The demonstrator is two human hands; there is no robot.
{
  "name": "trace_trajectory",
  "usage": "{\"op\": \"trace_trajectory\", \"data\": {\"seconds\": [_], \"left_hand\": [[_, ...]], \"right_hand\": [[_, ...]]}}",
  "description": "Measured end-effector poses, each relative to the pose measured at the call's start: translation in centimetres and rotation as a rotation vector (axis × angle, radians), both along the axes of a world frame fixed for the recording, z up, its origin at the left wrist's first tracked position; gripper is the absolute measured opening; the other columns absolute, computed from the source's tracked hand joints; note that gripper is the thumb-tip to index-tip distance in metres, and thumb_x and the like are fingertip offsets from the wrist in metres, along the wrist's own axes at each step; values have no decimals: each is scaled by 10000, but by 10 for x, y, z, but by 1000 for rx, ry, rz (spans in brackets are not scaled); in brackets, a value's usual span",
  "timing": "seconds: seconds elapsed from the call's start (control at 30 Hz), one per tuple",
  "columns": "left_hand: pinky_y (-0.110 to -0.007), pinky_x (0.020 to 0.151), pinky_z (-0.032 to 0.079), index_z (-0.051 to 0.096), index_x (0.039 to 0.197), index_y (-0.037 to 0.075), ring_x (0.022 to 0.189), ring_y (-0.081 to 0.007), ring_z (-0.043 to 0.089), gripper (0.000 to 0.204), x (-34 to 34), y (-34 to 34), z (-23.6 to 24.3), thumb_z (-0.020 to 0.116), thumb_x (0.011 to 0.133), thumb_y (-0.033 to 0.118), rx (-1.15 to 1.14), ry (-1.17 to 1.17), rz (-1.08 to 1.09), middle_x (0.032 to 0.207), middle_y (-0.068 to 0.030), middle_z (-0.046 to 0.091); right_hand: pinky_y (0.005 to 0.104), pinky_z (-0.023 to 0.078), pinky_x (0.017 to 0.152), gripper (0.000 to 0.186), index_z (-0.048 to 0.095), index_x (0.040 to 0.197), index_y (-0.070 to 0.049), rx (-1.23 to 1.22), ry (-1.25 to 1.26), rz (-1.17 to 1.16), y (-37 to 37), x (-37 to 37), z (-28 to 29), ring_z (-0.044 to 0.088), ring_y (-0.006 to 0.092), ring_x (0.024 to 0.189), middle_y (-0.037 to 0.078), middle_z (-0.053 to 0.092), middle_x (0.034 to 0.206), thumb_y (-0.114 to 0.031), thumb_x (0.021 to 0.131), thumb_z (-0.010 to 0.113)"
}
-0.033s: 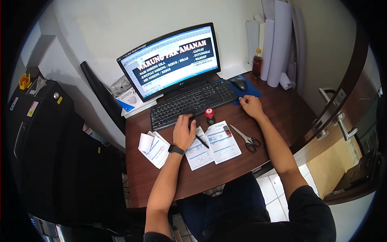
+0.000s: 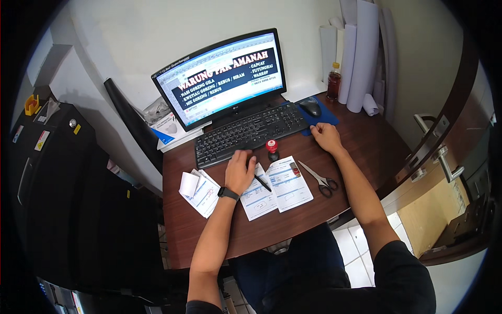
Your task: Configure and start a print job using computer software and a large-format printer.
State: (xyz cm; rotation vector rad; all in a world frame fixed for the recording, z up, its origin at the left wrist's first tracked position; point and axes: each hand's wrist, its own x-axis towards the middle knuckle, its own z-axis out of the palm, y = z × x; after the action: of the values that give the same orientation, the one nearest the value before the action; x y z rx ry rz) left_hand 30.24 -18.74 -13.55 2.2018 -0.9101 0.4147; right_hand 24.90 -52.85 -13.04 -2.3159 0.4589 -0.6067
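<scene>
My left hand (image 2: pixel 240 171) lies palm down on the desk, just in front of the black keyboard (image 2: pixel 251 132). Its fingers are loosely bent and hold nothing I can see. A black pen (image 2: pixel 262 183) lies beside it, across the printed paper slips (image 2: pixel 256 203). My right hand (image 2: pixel 326 138) rests with curled fingers at the front edge of the blue mouse pad (image 2: pixel 328 116), short of the black mouse (image 2: pixel 310 107); nothing shows in its grip. Between the hands stand a red-topped stamp (image 2: pixel 271 146) and, farther right, scissors (image 2: pixel 325 184) with black handles.
A lit monitor (image 2: pixel 225 78) stands behind the keyboard. More slips (image 2: pixel 201 196) lie at the left. A small stamp (image 2: pixel 295 169) sits on the right slip. A bottle (image 2: pixel 333 82) and tall paper rolls (image 2: pixel 361 57) stand at the back right, near the door handle (image 2: pixel 448 165).
The fingers of my left hand have drawn back slightly from the keyboard's front edge. My right hand and the things on the desk stay where they were.
</scene>
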Motion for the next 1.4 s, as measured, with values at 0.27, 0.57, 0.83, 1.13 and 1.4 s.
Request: {"op": "trace_trajectory", "data": {"seconds": [0.27, 0.57, 0.83, 1.13, 1.4], "left_hand": [[-440, 909, 466, 714, 1033, 28, 1024, -342, 591, 285, 2, 3, -7, 678, 932, 292, 131, -113, -62, 1063, -134, 638], [-440, 895, 470, 709, 1002, 18, 985, -348, 604, 393, -6, -3, 2, 764, 859, 381, 118, -133, -112, 1012, -136, 654], [-462, 927, 448, 700, 1031, -1, 1017, -381, 575, 295, -5, -2, -2, 618, 950, 271, 164, -152, -129, 1035, -174, 634], [-472, 1024, 414, 700, 1036, -1, 1067, -402, 567, 318, 3, 4, -9, 478, 836, 108, 148, -75, -140, 1097, -190, 646], [-475, 965, 460, 695, 983, -20, 1046, -399, 584, 224, 3, 2, -14, 577, 805, 48, 129, -103, -91, 1062, -198, 652]], "right_hand": [[480, 526, 742, 390, 715, 801, -48, -57, 5, -40, 0, 3, -4, 698, 386, 802, 182, 710, 787, -396, 951, 622], [523, 544, 846, 350, 750, 862, -73, -47, -85, -37, 2, -4, -2, 697, 409, 935, 191, 737, 925, -384, 931, 608], [548, 550, 845, 348, 748, 874, -55, -172, -51, 9, 5, -10, -3, 703, 415, 919, 215, 733, 911, -357, 946, 591], [537, 561, 798, 339, 723, 843, -65, -260, -130, -8, 9, -13, -8, 711, 411, 847, 203, 733, 870, -355, 952, 584], [544, 558, 798, 334, 736, 879, -46, -215, -110, 36, 7, -17, -5, 708, 418, 844, 214, 728, 864, -334, 953, 584]]}}
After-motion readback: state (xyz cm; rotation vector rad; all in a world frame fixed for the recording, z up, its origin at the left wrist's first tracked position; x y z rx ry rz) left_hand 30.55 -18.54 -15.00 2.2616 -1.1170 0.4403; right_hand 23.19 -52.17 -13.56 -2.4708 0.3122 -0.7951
